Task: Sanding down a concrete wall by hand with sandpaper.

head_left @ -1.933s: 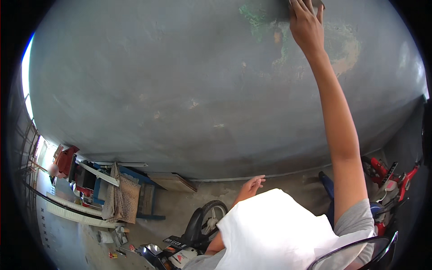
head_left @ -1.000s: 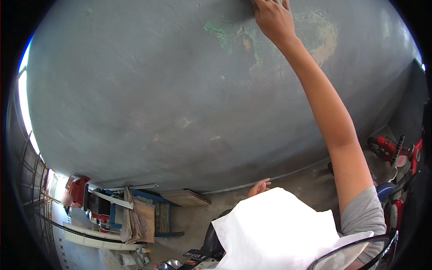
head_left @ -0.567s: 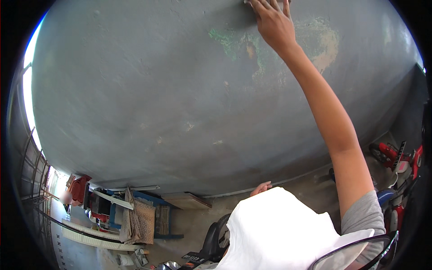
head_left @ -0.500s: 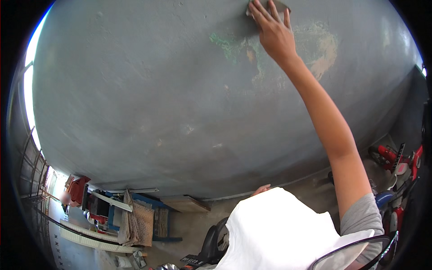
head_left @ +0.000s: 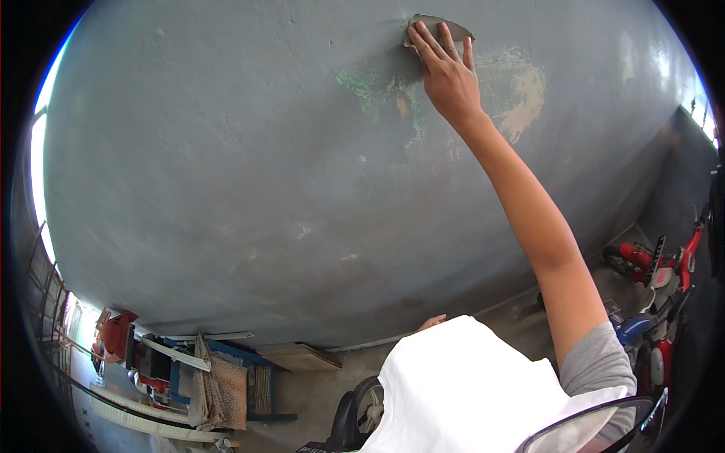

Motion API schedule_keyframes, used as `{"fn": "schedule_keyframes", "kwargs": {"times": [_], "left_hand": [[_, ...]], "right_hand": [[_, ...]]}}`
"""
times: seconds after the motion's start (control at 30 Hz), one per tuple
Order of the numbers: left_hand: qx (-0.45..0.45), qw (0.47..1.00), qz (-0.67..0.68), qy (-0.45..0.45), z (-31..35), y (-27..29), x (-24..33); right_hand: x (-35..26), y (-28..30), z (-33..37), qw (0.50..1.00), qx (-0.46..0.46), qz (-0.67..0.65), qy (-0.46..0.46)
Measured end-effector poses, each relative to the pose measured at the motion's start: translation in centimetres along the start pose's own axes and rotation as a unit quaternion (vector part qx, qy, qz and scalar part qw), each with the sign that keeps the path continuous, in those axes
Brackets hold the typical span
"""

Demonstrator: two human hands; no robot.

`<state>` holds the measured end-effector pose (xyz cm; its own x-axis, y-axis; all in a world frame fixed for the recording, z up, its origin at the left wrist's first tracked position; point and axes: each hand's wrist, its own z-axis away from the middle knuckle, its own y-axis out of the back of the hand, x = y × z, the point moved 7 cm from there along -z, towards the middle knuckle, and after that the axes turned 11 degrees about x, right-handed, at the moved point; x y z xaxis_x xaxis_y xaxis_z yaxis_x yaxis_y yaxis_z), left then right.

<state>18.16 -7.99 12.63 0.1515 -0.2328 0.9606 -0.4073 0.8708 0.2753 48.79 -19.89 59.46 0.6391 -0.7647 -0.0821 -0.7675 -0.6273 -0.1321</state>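
Note:
High on a grey wall (head_left: 249, 143), my right hand (head_left: 451, 79) presses a brownish sheet of sandpaper (head_left: 436, 27) flat to the surface. Its fingers are spread over the sheet, and the sheet's upper edge sticks out past the fingertips. Right below and around this hand is a worn patch (head_left: 521, 90) where green and tan show through the grey. Only a small bit of my left hand (head_left: 432, 322) shows, low in the view beside a white cloth (head_left: 468, 385). The cloth hides the rest, so its fingers cannot be made out.
At the lower left, a stack holds bubble wrap (head_left: 226, 389), blue frames (head_left: 264, 392) and a wooden board (head_left: 298, 356) by the wall's foot. A black motorcycle part (head_left: 347, 415) stands below. Red motorbikes (head_left: 661, 272) stand at the right. Dark-rimmed eyeglasses (head_left: 596, 426) cross the lower right.
The view has tilted, so the wall appears lower and further left. My right hand has slid slightly down the wall with the sandpaper, and more of the sheet shows.

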Motion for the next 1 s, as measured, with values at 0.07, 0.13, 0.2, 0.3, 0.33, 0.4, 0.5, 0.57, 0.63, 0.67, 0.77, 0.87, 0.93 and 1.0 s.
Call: {"fn": "schedule_keyframes", "kwargs": {"times": [0.07,0.13,0.2,0.3,0.33,0.4,0.5,0.57,0.63,0.67,0.77,0.87,0.93,1.0], "left_hand": [[-0.018,1.0,-0.016,-0.005,-0.3,0.2,-1.7],[-0.024,0.999,-0.016,-0.016,-0.6,0.8,-3.4],[-0.029,0.999,-0.016,-0.039,-0.4,0.7,-4.7],[-0.028,0.997,-0.009,-0.076,-0.3,0.3,-6.6],[-0.03,0.995,-0.008,-0.09,-0.5,0.1,-7.1],[-0.032,0.993,-0.006,-0.117,-0.8,-0.1,-8.0],[-0.037,0.988,-0.012,-0.152,-0.9,1.0,-10.0],[-0.038,0.984,-0.012,-0.175,-0.9,1.1,-11.1],[-0.038,0.979,-0.011,-0.199,-0.9,1.2,-12.2],[-0.036,0.976,-0.01,-0.213,-1.2,1.1,-12.4],[-0.039,0.966,-0.01,-0.254,-2.0,0.6,-13.0],[-0.046,0.955,-0.017,-0.293,-2.8,1.0,-14.0],[-0.049,0.947,-0.021,-0.317,-3.2,1.5,-14.6],[-0.047,0.939,-0.023,-0.34,-3.4,1.8,-15.3]], "right_hand": [[-0.2,-0.8,-1.2,1.0,-0.002,0.01,0.002],[-0.4,-1.1,-2.1,1.0,-0.002,0.019,0.004],[-0.7,-0.8,-2.7,1.0,0.007,0.021,0.0],[-1.3,-0.6,0.2,1.0,0.001,-0.022,-0.017],[-1.1,-0.6,0.2,1.0,0.001,-0.02,-0.014],[-0.8,-0.7,0.1,1.0,-0.004,-0.007,-0.009],[-1.1,-0.8,-2.0,1.0,0.007,-0.002,-0.006],[-1.5,-0.8,-2.0,1.0,0.008,-0.001,-0.009],[-1.8,-0.7,-1.3,1.0,0.01,-0.002,-0.012],[-2.1,-0.8,-0.3,1.0,-0.009,-0.002,-0.01],[-1.9,-0.9,1.1,1.0,-0.027,-0.009,-0.014],[-1.6,-1.0,-0.3,0.999,0.004,-0.042,-0.024],[-1.8,-1.1,-2.0,0.999,0.026,-0.034,-0.003],[-2.6,-1.1,-2.3,0.999,0.024,-0.033,-0.006]]}}
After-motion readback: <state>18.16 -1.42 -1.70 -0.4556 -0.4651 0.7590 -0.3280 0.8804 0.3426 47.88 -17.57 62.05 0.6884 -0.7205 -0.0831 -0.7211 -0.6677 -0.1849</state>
